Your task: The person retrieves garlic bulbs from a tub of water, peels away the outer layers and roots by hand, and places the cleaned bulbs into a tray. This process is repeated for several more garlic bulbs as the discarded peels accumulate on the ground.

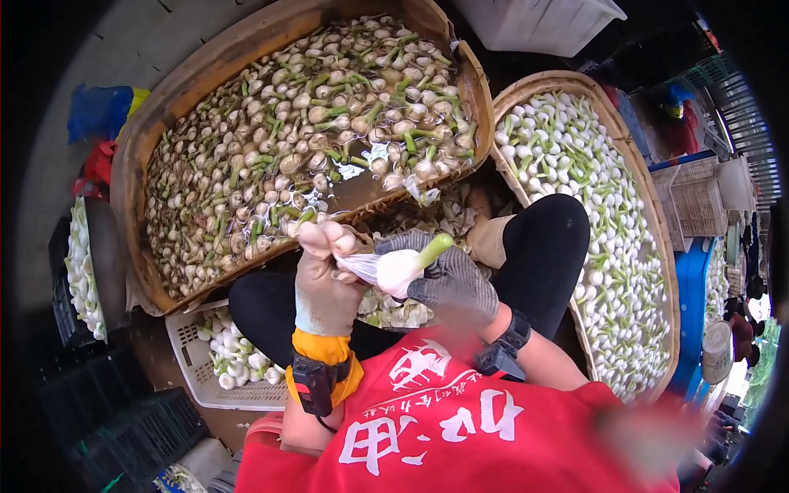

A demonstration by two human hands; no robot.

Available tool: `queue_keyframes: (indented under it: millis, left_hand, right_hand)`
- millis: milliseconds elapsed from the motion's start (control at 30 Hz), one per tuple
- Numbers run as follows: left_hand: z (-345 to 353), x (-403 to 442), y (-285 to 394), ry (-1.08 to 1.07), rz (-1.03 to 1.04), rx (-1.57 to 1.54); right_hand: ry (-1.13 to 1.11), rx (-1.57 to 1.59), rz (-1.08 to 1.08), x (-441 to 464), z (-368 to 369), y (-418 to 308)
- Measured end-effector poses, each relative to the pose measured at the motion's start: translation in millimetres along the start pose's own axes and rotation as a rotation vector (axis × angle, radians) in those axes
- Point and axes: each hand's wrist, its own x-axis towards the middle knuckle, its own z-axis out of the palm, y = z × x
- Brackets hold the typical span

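Observation:
A white garlic bulb (pixel 398 271) with a short green stem stands out in front of my chest. My right hand (pixel 460 286), in a grey knit glove, is closed around it on the stem side. My left hand (pixel 327 275) wears a pale glove with bare fingertips. Its fingers are pinched on a thin strip of garlic skin (pixel 360 265), stretched out from the bulb's base. Peeled-off skins (pixel 394 312) lie below my hands, between my knees.
A large tub (pixel 131 177) of unpeeled garlic in water stands ahead. To the right, a long tub (pixel 593 361) holds clean white bulbs. A white crate (pixel 193 374) with several bulbs sits at lower left. My bent knees (pixel 546 238) flank the work.

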Motion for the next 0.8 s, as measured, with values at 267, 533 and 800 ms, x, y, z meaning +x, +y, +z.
queue_keyframes:
  millis: [267,533,800]
  left_hand:
    - [-7,8,31,0.051,-0.270,0.996]
    - [2,84,22,0.139,-0.641,1.450]
    - [-104,241,-26,0.147,-0.578,1.654]
  right_hand:
    - [0.432,1.007,-0.637,8,-114,-34]
    - [0.238,-0.188,0.241,20,-77,36]
    - [-0.087,-0.979,0.118,23,-69,68]
